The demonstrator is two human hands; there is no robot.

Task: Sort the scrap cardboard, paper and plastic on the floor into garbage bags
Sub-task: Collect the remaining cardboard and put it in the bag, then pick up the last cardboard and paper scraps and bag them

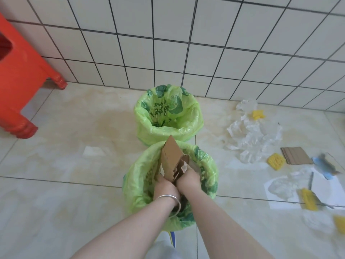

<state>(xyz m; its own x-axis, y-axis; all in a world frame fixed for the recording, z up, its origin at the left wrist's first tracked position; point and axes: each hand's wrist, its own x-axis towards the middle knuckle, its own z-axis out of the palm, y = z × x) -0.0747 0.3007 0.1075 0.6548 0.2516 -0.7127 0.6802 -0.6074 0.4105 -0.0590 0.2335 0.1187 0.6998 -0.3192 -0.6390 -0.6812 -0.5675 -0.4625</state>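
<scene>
1. Both hands grip the cardboard [170,159] over the near bag [207,176]: left hand [165,188] clenched round its lower edge, right hand [188,179] clenched on crumpled brown paper beside it.
2. The cardboard looks light and stiff; holding it low lets it slide in endways.
3. Right of the near bag lie plastic [252,135] and another card [295,155]; the plastic is probably limp, slippery, best bunched.

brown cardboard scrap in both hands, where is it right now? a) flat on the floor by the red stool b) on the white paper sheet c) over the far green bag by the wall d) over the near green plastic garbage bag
d: both hands, left hand and right hand, grip the brown cardboard scrap in the mouth of the near green plastic garbage bag.
</scene>
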